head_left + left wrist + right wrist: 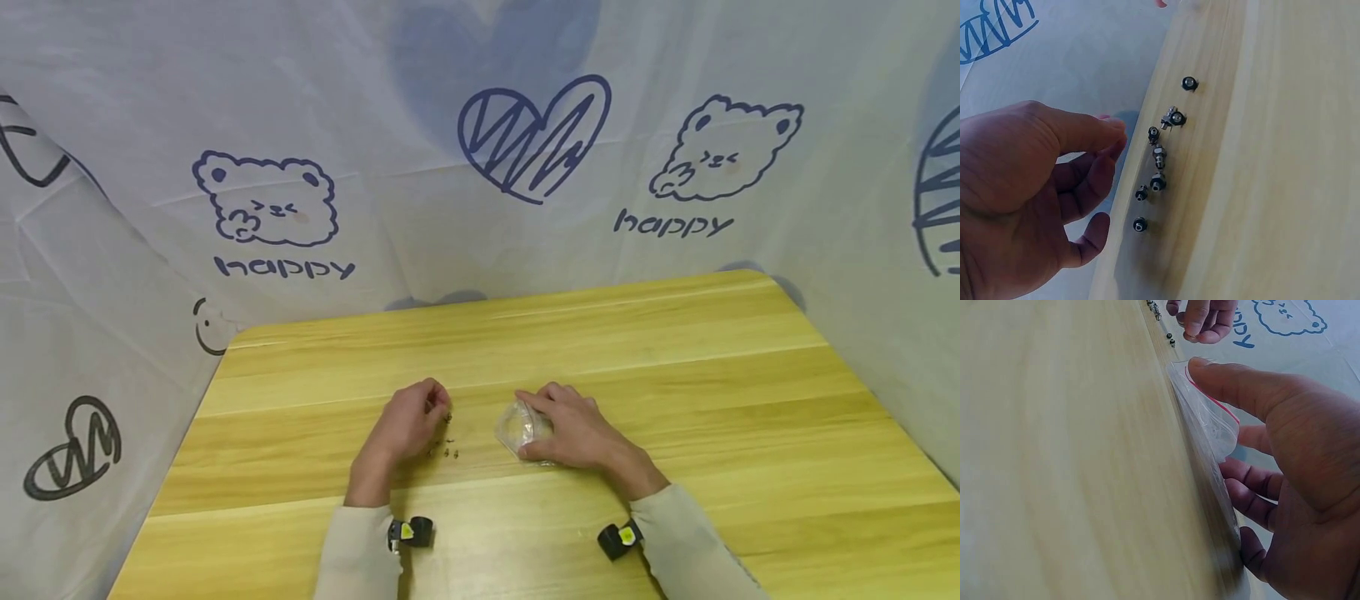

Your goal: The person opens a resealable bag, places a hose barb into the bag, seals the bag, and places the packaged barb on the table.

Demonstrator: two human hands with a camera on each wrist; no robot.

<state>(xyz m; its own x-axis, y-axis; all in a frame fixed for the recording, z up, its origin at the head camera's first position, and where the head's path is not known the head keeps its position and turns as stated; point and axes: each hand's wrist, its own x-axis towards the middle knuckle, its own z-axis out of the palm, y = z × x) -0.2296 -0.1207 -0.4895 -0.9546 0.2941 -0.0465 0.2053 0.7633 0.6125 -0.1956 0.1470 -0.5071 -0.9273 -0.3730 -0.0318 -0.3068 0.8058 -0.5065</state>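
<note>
My right hand point(573, 425) holds a clear zip bag point(516, 429) on the table, thumb at one edge and fingers at the other. In the right wrist view the zip bag point(1207, 422) shows a red line along its mouth, which stands slightly apart. My left hand point(412, 421) hovers just beside several small metal fittings with black rings point(1159, 181), loosely strung out on the wood. Its thumb and index fingertips point(1116, 128) come together; whether anything tiny is between them is hidden. One fitting point(448, 417) lies close under those fingertips.
The wood-grain table point(645, 358) spreads beneath both hands. Behind it and at its sides hangs a white cloth point(420, 200) printed with bears and hearts. Dark wrist cameras point(617, 542) sit on both sleeves.
</note>
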